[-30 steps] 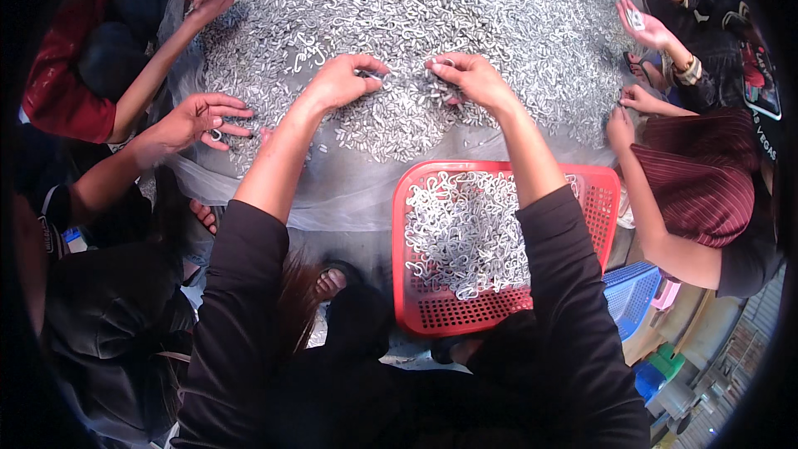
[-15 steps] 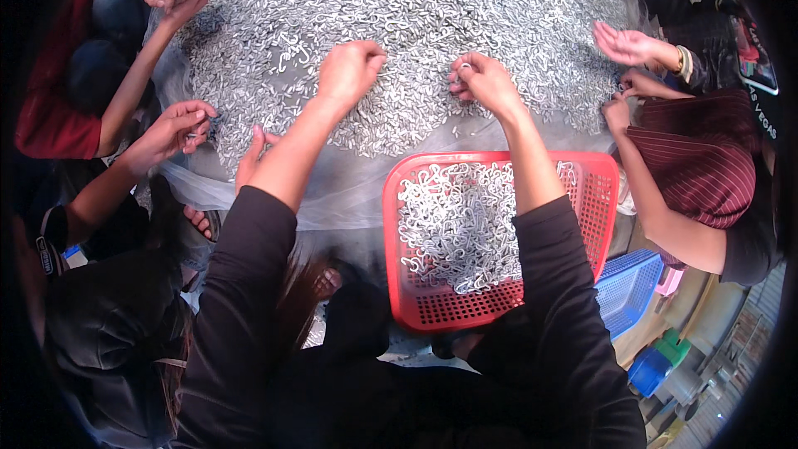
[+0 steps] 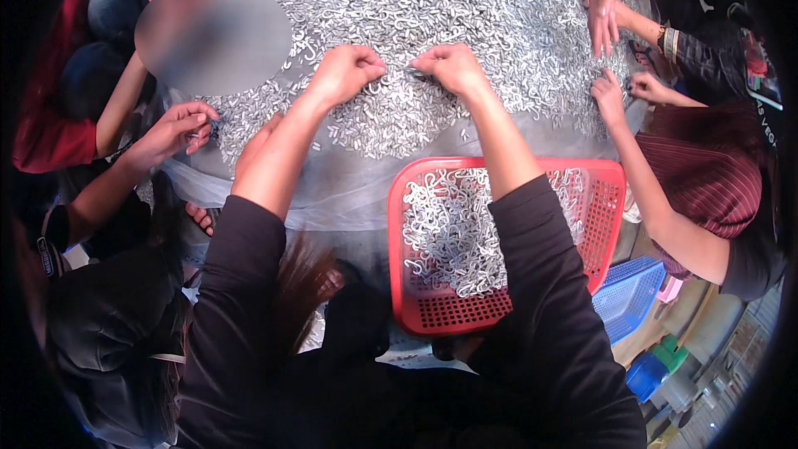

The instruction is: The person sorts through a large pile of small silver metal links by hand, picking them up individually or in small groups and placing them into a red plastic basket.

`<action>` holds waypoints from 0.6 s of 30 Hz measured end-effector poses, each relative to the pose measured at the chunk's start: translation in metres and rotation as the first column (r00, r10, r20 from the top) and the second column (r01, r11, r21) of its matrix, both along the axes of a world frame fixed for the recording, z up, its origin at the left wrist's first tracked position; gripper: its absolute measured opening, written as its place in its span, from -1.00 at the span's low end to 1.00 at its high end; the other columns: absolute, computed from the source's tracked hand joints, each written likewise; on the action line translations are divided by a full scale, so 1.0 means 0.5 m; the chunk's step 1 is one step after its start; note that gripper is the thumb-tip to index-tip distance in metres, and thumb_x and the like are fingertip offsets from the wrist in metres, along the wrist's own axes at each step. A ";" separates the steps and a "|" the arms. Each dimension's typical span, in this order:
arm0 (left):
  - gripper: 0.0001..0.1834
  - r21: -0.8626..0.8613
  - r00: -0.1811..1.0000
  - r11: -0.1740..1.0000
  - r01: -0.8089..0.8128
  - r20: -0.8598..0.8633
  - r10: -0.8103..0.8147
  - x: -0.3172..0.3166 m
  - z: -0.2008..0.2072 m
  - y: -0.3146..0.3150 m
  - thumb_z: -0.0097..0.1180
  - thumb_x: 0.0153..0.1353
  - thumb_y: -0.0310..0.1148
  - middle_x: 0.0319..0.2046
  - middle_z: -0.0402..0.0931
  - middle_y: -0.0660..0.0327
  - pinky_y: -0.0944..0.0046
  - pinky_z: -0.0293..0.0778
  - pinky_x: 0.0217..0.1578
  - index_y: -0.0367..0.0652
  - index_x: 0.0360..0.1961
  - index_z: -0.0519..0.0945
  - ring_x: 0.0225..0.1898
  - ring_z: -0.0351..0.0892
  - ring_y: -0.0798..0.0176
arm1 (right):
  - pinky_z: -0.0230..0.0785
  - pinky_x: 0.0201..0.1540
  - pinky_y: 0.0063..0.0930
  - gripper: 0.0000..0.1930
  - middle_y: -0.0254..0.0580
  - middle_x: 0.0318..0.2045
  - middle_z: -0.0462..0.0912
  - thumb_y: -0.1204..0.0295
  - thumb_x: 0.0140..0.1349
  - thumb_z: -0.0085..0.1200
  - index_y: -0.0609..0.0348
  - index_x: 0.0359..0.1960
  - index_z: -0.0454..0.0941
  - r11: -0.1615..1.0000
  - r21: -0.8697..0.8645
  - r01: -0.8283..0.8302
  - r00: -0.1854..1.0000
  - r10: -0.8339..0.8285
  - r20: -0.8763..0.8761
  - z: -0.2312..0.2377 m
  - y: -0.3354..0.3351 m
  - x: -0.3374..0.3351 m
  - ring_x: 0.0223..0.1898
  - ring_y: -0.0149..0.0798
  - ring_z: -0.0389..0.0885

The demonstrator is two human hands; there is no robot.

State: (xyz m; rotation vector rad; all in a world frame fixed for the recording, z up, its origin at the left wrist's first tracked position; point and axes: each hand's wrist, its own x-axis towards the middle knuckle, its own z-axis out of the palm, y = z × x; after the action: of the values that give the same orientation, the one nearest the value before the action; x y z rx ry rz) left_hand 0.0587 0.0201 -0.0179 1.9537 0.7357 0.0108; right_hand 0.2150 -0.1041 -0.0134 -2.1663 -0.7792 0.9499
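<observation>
A broad heap of small silvery metal pieces (image 3: 416, 8), S-shaped hooks mixed with short slug-like bits, spreads over a pale sheet. Above its near part my left hand (image 3: 346, 73) is closed, thumb and fingertips pinched together. Opposite it, a short gap to the right, my right hand (image 3: 453, 68) pinches too, fingertips pointing left. Whatever sits between the fingers of either hand is too small to make out. Beneath my right forearm stands a red perforated plastic basket (image 3: 397, 270), partly filled with whitish S-hooks (image 3: 453, 229); my sleeve hides part of it.
Co-workers' hands surround the heap: one hand (image 3: 177, 129) at left, another (image 3: 605, 0) at upper right, and a hand (image 3: 611, 100) at right. A blurred oval covers the upper left. A blue basket (image 3: 628, 295) and a blue tub (image 3: 647, 376) stand at lower right.
My right hand has moved left, nearer my left hand, which stays about where it was. At upper right, a co-worker's hand now reaches down over the heap.
</observation>
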 end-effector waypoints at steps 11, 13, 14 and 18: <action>-0.76 -0.910 0.898 0.393 -0.136 0.054 0.436 -0.071 0.001 0.046 0.06 0.14 -0.28 -0.47 0.44 0.32 0.47 0.48 -0.37 -0.22 -0.25 0.48 -0.43 0.45 0.46 | 0.22 -0.52 -0.67 -0.85 -0.45 -0.57 0.45 0.38 0.07 0.11 0.09 -0.56 0.42 0.957 0.142 0.252 0.755 -0.103 -0.648 0.024 -0.103 0.061 -0.61 -0.54 0.34; -0.73 -0.946 0.872 0.293 -0.140 0.022 0.489 -0.079 -0.010 0.047 0.09 0.12 -0.23 -0.60 0.35 0.34 0.47 0.45 -0.45 -0.23 -0.32 0.45 -0.51 0.41 0.45 | 0.26 -0.47 -0.67 -0.88 -0.41 -0.50 0.46 0.44 0.07 0.08 0.08 -0.54 0.40 0.877 0.236 0.418 0.589 -0.064 -0.806 0.035 -0.097 0.057 -0.55 -0.53 0.37; -0.70 -0.856 0.898 0.451 -0.253 -0.034 0.439 -0.077 -0.013 0.045 0.11 0.10 -0.20 -0.62 0.33 0.35 0.48 0.42 -0.48 -0.23 -0.32 0.45 -0.53 0.39 0.45 | 0.28 -0.45 -0.66 -0.90 -0.39 -0.47 0.47 0.46 0.07 0.07 0.07 -0.52 0.39 0.821 0.262 0.507 0.498 -0.030 -0.867 0.039 -0.098 0.057 -0.53 -0.52 0.39; -0.58 -0.252 0.936 0.905 -0.344 -0.172 0.307 -0.065 -0.019 0.018 0.24 -0.06 -0.11 -0.67 0.38 0.30 0.42 0.36 -0.51 -0.23 -0.32 0.49 -0.58 0.41 0.37 | 0.27 -0.50 -0.62 -0.86 -0.36 -0.44 0.47 0.45 0.04 0.08 0.17 -0.36 0.45 0.948 0.230 0.222 0.693 0.012 -0.720 0.011 -0.059 0.061 -0.54 -0.51 0.38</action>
State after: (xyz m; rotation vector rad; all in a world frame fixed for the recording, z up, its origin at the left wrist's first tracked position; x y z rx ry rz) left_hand 0.0263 0.0290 -0.0272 1.5560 1.0851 -0.0149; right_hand 0.2453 -0.1335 -0.0076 -1.3650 -0.3605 1.3817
